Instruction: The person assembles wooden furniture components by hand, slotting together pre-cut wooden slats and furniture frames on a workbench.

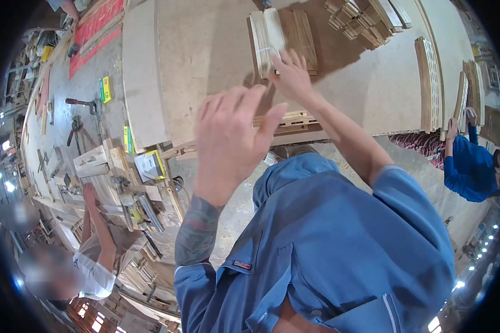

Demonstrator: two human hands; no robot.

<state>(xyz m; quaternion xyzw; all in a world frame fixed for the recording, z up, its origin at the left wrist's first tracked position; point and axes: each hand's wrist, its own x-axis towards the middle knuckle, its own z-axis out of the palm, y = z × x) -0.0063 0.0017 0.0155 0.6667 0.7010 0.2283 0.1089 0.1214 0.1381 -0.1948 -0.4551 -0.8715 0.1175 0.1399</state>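
My left hand [228, 136] is raised close to the camera, its fingers stretched out and the thumb apart, with nothing in it. My right hand [293, 75] reaches over the table to a stack of wooden boards [297, 33], some pale and some darker brown. Its fingers are spread at the near edge of the stack and appear to touch the boards, without gripping them. Between my hands, at the table's near edge, lies a slotted wooden strip [289, 121].
More wooden pieces [364, 22] are piled at the far right of the table [205, 50]. Upright boards [426, 83] stand near a co-worker in blue [472, 166]. On the left, another person [97, 266] works beside a bench with a clamp [83, 104] and yellow-green boxes [105, 90].
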